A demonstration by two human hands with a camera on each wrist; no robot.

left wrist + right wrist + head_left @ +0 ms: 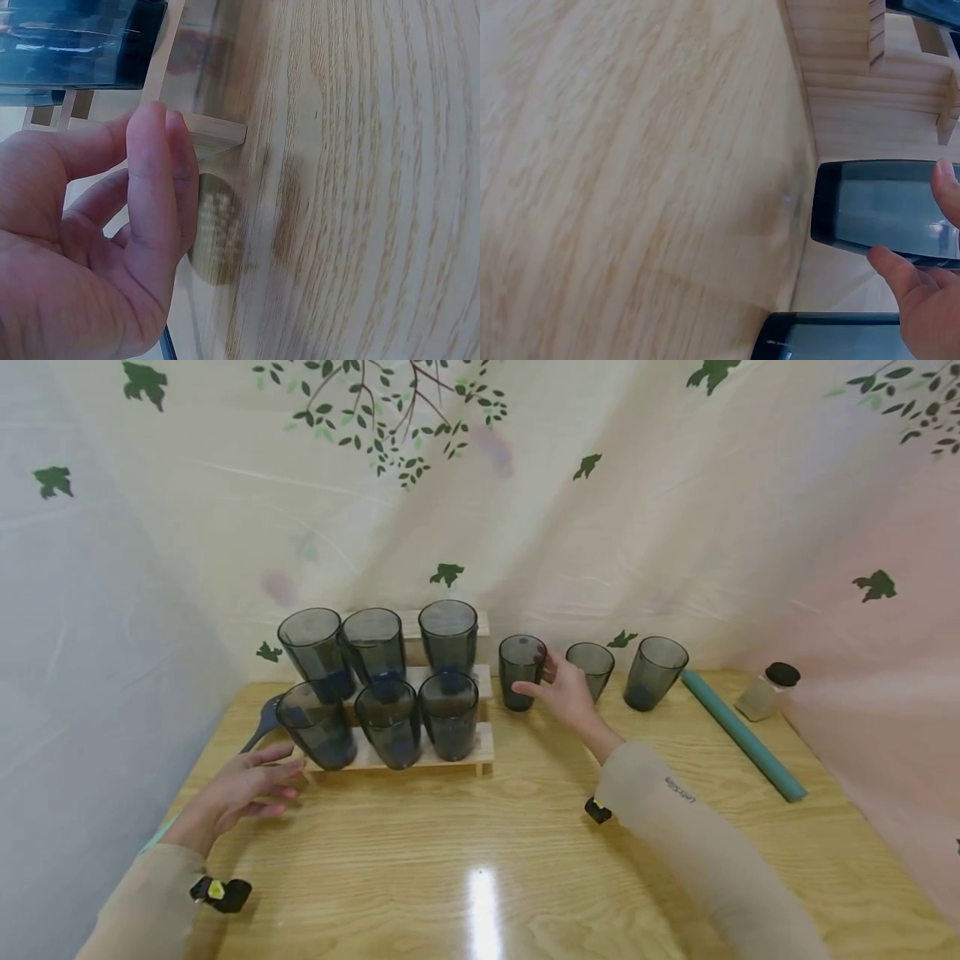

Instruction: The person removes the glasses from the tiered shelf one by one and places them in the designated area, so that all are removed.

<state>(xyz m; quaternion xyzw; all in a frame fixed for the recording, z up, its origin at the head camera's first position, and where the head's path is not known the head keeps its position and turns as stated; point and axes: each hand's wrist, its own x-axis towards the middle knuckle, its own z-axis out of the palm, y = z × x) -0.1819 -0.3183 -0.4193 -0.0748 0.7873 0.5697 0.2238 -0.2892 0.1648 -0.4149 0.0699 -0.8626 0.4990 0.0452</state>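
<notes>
Here we are with the right hand (562, 693) grasping a dark glass (519, 672), thumb and fingers around its sides. We have it upright, just right of the wooden rack (485, 743) — whether its base touches the table (420, 843), we can't tell. Across at the rack's front left corner, we see the left hand (251, 785) — fingers loosely bent, holding nothing.

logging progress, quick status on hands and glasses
Right hand grips glass beside wooden rack. Left hand empty, near rack. Another glass close to right hand.
</notes>
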